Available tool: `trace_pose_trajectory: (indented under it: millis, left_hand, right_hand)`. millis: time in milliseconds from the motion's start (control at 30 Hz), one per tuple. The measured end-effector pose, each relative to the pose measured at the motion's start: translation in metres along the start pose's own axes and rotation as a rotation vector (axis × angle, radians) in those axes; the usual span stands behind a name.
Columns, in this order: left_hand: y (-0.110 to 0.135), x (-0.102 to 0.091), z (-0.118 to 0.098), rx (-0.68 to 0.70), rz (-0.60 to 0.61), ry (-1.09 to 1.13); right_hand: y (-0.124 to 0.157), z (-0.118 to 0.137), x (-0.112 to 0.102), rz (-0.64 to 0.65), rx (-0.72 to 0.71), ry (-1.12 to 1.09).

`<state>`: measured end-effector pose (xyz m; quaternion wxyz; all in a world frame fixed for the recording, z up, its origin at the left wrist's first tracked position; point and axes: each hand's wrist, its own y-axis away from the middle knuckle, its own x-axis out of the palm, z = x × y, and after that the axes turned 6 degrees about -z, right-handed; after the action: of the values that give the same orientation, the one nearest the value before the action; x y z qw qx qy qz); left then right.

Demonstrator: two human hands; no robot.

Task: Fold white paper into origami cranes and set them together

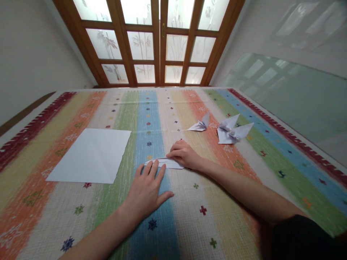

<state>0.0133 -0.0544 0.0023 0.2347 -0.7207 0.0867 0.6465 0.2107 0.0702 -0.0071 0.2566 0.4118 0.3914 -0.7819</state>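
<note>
Plainly, there's room between the folded paper (174,165) and ragged-edged sheet (91,156).

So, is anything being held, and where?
Perhaps the folded paper: the right hand touches its upper right edge, but whether it grips is unclear. The left hand just rests on it.

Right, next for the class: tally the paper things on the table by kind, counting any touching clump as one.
Flat sheet: 1
Folded strip, touched by the left hand and right hand: 1
Pointed folded shapes, smaller one and larger one: 2
Total: 4
</note>
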Motion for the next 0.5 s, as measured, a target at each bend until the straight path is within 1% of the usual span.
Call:
trace_pose_trajectory:
  millis: [133, 300, 400, 500]
  left_hand:
    - [0.0009, -0.0021, -0.0023, -0.020, 0.003, -0.018]
    - [0.0027, -0.0022, -0.0017, -0.036, -0.017, -0.025]
    - [0.0031, 0.0003, 0.0015, 0.007, -0.044, -0.037]
    - [0.0030, 0.0027, 0.0050, 0.051, -0.048, -0.030]
  right_hand:
    - [0.0021, -0.0004, -0.0024, 0.023, -0.110, 0.078]
    - [0.0033, -0.0030, -0.0043, 0.053, -0.242, 0.114]
    - [0.0036, -0.0059, -0.0039, 0.058, -0.307, 0.133]
    - [0.0035, -0.0089, -0.0020, 0.027, -0.381, 0.139]
